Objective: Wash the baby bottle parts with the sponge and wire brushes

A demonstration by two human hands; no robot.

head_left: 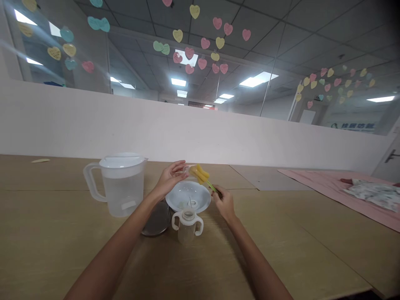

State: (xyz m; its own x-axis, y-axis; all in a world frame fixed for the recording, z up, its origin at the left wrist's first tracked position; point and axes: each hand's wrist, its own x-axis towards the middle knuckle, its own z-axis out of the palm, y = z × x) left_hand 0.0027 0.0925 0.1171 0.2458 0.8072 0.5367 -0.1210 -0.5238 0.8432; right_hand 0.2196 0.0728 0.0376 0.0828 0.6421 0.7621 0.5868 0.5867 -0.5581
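Observation:
My right hand [224,203] is closed on the green handle of a sponge brush [202,173] with a yellow head. Pinched in my left hand [171,177] is a small clear cap-like piece [186,169]; the yellow sponge meets its open side. Both are above a white bowl [204,200], which has a ring-shaped white part [193,203] and something thin and clear in it. Just in front of the bowl, a clear baby bottle [186,234] with two white handles stands upright, its top uncovered.
On the left stands a translucent pitcher [123,189] with a lid. A dark round tray [157,220] lies partly under my left forearm. Far right, a pink cloth [308,181] bears a patterned fabric item [373,193]. A white wall [218,139] rises behind the table.

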